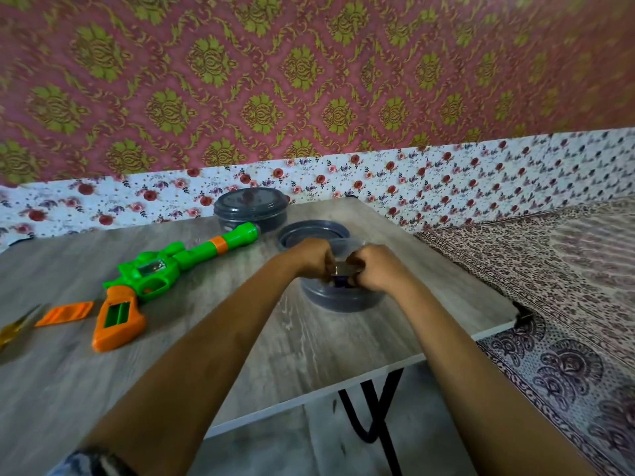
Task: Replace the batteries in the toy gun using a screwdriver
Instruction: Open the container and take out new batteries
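A green and orange toy gun [161,276] lies on the wooden table [240,338] at the left, its grip's battery bay uncovered. The orange battery cover [65,314] rests just left of the grip. A yellow-handled screwdriver [17,326] lies at the far left edge. My left hand [311,257] and my right hand [376,267] meet over an open grey round container [338,298]. Together they pinch a small metallic item, probably batteries [341,269]. The fingers hide most of it.
The container's lid [311,233] lies behind it, and a second closed grey container [251,209] stands at the back by the floral wall. The table's right edge drops off to a patterned bedspread [549,286]. Black table legs [374,417] show below the front edge.
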`<state>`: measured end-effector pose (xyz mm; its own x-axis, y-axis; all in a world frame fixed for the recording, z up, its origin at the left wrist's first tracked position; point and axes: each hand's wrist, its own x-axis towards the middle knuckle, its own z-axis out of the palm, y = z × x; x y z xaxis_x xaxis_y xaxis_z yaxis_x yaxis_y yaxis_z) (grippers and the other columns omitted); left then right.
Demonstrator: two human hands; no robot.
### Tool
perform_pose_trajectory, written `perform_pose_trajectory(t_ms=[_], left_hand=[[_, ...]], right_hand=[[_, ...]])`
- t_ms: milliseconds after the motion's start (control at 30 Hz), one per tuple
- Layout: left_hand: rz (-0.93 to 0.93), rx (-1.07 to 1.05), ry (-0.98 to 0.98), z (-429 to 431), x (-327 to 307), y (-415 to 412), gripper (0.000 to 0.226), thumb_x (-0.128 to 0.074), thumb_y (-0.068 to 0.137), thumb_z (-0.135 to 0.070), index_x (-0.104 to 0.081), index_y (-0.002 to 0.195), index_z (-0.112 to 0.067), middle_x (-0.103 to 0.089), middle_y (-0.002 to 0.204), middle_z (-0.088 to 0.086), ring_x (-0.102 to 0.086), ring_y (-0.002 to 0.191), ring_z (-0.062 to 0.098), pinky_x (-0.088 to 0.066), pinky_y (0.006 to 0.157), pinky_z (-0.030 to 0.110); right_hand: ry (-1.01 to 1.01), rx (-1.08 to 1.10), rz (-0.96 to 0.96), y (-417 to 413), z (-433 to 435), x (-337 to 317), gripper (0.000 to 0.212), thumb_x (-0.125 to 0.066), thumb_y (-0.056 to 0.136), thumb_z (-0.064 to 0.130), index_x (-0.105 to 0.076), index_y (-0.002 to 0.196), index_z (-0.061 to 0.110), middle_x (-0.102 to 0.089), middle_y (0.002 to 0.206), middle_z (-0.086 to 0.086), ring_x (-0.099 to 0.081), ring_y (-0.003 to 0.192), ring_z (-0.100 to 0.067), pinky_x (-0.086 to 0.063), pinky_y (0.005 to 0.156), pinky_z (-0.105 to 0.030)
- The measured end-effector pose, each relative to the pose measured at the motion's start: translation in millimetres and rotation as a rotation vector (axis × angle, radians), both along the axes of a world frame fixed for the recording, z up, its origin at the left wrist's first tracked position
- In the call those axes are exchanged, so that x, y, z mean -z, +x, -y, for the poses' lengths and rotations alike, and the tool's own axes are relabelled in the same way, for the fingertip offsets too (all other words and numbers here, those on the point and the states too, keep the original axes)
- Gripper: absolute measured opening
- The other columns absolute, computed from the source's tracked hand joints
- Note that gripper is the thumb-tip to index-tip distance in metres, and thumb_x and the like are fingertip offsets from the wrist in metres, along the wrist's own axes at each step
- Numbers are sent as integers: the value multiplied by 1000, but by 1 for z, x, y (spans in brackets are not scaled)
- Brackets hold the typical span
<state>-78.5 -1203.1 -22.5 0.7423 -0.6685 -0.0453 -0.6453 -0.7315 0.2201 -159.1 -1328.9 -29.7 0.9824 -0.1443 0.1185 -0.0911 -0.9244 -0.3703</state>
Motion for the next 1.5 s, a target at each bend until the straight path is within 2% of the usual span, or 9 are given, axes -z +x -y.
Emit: perform_pose_trajectory(t_ms=[167, 267, 467, 700, 900, 1100, 1267, 1367, 1500], left_hand=[[82, -157, -265, -19, -15, 17, 25, -66, 83, -2, -70, 107, -5, -70, 111, 8, -65, 99, 18, -50, 92, 28], [148, -252, -214, -29, -8, 37, 23, -59, 85, -3, -72, 103, -9, -70, 109, 11, -65, 97, 23, -52, 91, 35], [152, -209, -44, -40, 23, 62, 42, -58, 86, 0, -62, 125, -16, -58, 132, 6, -54, 119, 24, -42, 102, 32], [308, -274, -17, -32, 30, 65, 19, -58, 89, -17, -71, 101, -22, -68, 105, 9, -64, 91, 27, -55, 80, 36], [516, -281, -235, -40, -4, 59, 24, -54, 91, -18, -66, 112, -19, -65, 112, 11, -59, 101, 30, -49, 85, 40], [524, -196, -607, -52, -41, 28, 26, -52, 95, -18, -56, 118, -6, -66, 108, 17, -59, 96, 34, -46, 77, 37], [126, -316, -1205, -54, -43, 9, 18, -47, 98, -17, -52, 112, -7, -60, 105, 11, -57, 98, 26, -48, 84, 39], [-238, -589, -1593, -57, -34, 9, 17, -42, 100, -18, -51, 114, -14, -57, 93, 0, -55, 83, 15, -51, 70, 30], [-656, -745, -1695, -67, -4, 19, 20, -40, 97, -8, -57, 107, -12, -63, 100, 7, -59, 88, 20, -53, 72, 33]], right_hand=[[90, 89, 263, -17, 18, 14, 46, -62, 85, 23, -51, 128, 13, -60, 122, -9, -60, 104, -24, -50, 89, -33], [206, 171, 252, -18, 22, 30, 52, -55, 89, 36, -43, 132, 9, -54, 127, -12, -54, 113, -29, -48, 93, -38], [477, 209, 412, -26, 15, 56, 55, -46, 93, 38, -37, 139, 10, -47, 139, -12, -49, 123, -28, -40, 105, -41], [497, 211, 485, -22, 17, 59, 54, -49, 93, 35, -38, 139, 11, -48, 139, -8, -47, 125, -21, -38, 104, -30], [488, 210, 485, -20, 18, 59, 52, -49, 93, 34, -39, 139, 12, -48, 140, -9, -46, 127, -22, -37, 107, -34], [534, 217, 447, -22, 18, 58, 55, -50, 92, 36, -39, 139, 9, -46, 141, -12, -44, 129, -24, -36, 109, -38], [598, 256, 373, -25, 16, 55, 57, -50, 92, 39, -36, 140, 12, -43, 143, -11, -41, 131, -24, -31, 108, -32], [646, 262, 346, -26, 15, 54, 59, -49, 91, 42, -37, 140, 12, -44, 143, -10, -41, 132, -25, -30, 110, -34], [706, 276, 342, -28, 14, 54, 57, -49, 90, 46, -43, 136, 13, -51, 136, -11, -46, 128, -25, -34, 110, -42]])
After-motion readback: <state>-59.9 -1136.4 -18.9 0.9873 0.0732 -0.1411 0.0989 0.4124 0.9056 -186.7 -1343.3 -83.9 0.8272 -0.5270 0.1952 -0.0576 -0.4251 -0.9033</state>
